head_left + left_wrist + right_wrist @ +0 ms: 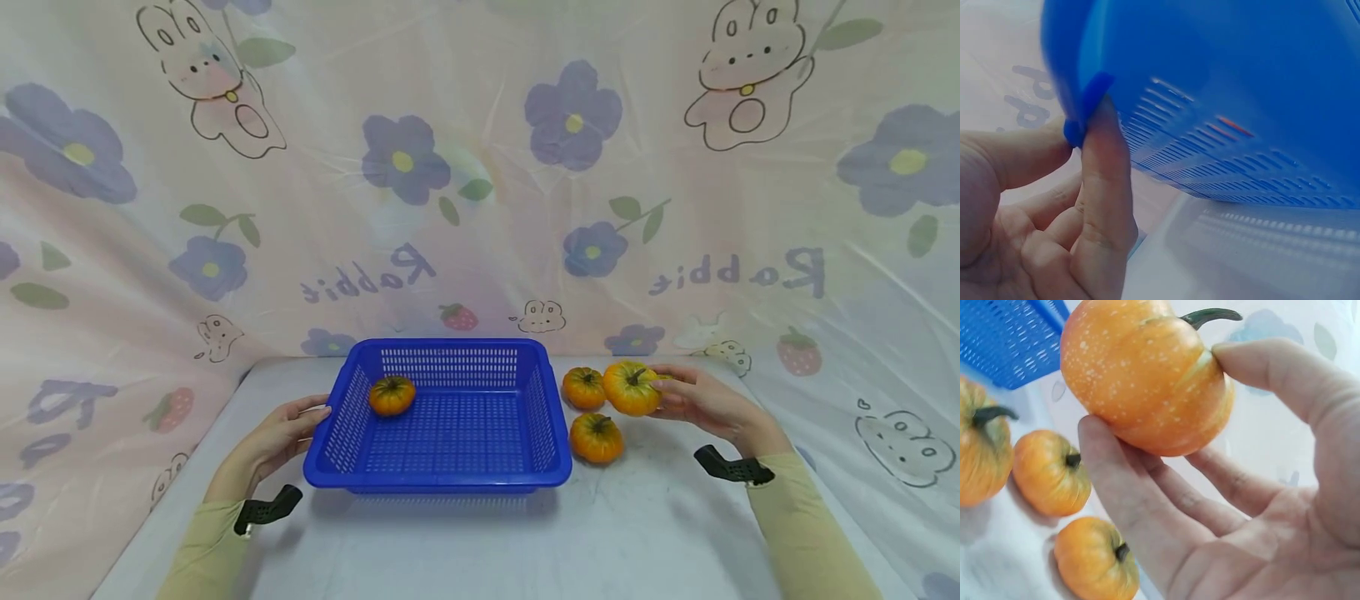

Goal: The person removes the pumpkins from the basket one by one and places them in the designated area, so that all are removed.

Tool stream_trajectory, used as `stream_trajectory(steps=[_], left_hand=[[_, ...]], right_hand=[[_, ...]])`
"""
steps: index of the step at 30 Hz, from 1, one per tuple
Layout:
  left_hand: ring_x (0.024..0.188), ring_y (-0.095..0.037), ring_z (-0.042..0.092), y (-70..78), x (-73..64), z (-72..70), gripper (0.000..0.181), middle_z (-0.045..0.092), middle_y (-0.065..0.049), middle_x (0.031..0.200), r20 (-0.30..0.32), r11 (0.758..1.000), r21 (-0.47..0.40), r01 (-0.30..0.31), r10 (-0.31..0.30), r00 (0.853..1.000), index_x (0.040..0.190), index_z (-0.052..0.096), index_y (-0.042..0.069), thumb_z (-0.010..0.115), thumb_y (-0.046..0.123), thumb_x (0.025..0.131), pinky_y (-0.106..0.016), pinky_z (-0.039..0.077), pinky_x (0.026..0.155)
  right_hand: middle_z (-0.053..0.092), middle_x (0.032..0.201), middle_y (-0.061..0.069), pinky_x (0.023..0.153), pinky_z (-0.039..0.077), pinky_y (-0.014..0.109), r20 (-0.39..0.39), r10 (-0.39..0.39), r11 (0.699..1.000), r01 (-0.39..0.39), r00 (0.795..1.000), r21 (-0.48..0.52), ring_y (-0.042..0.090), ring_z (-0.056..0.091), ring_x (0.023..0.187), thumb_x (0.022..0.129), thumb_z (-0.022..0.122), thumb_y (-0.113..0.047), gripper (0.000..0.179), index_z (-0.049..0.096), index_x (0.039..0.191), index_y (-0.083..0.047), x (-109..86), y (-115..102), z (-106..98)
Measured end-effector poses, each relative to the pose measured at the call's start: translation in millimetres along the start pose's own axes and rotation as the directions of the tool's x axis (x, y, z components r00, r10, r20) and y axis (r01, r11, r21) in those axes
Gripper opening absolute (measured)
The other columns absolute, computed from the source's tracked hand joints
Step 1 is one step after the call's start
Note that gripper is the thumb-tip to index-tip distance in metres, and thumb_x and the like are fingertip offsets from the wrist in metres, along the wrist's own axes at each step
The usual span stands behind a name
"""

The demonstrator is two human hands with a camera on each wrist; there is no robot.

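My right hand (701, 402) holds a small orange pumpkin (632, 388) with a dark green stem. In the right wrist view the thumb presses near the stem of this pumpkin (1147, 381), and the other fingers support it from below. At the left, my left hand (285, 433) pinches the rim of a blue plastic basket (438, 481) between thumb and index finger, as the left wrist view shows at the basket's edge (1088, 106). Inside the basket, toward its back left, sits another pumpkin (392, 396).
Right of the basket, one pumpkin (597, 438) lies on the white table (450, 550) near a second pumpkin (583, 388) behind it. The right wrist view shows a further pumpkin (1097, 559). A printed cloth (487, 208) hangs behind the table.
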State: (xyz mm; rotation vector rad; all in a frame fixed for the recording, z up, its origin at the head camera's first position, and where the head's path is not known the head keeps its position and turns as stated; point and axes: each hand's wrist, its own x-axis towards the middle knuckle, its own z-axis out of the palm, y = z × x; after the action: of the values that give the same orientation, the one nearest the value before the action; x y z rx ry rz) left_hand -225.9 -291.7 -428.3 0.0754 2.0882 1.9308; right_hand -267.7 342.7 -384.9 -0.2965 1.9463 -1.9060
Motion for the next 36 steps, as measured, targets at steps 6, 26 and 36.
stream_trajectory(steps=[6, 26, 36], left_hand=[[0.092, -0.019, 0.065, -0.2, -0.9, -0.2, 0.067, 0.066, -0.006, 0.11, -0.006, 1.0, 0.001, 0.0, 0.0, 1.0, 0.147, 0.021, -0.005, 0.054, 0.027, 0.099, -0.031, 0.053, 0.082], [0.091, -0.018, 0.065, -0.2, -1.0, 0.3, 0.065, 0.066, -0.005, 0.106, -0.016, 1.0, -0.005, 0.002, -0.002, 1.0, 0.147, 0.021, -0.005, 0.054, 0.025, 0.099, -0.031, 0.053, 0.081], [0.09, -0.019, 0.066, -0.4, 0.2, -0.2, 0.066, 0.066, -0.005, 0.106, -0.015, 1.0, -0.002, 0.005, -0.005, 1.0, 0.147, 0.022, -0.005, 0.054, 0.026, 0.099, -0.031, 0.054, 0.081]], right_hand=[[0.055, 0.116, 0.005, 0.091, 0.048, 0.047, -0.034, 0.037, 0.999, -0.037, 0.999, -0.016, 0.025, 0.063, 0.102, 0.1, 0.053, -0.016, 0.04, 0.04, 0.134, 0.0, -9.1, 9, -8], [0.045, 0.126, 0.009, 0.091, 0.049, 0.044, -0.089, 0.126, 0.991, -0.13, 0.988, -0.036, 0.024, 0.06, 0.103, 0.1, 0.052, -0.02, 0.067, 0.015, 0.144, 0.014, -24.5, 48, -22], [0.05, 0.123, 0.006, 0.092, 0.049, 0.043, -0.108, 0.156, 0.985, -0.162, 0.982, -0.053, 0.023, 0.058, 0.104, 0.1, 0.052, -0.024, 0.07, 0.015, 0.144, 0.014, -25.0, 63, -28]])
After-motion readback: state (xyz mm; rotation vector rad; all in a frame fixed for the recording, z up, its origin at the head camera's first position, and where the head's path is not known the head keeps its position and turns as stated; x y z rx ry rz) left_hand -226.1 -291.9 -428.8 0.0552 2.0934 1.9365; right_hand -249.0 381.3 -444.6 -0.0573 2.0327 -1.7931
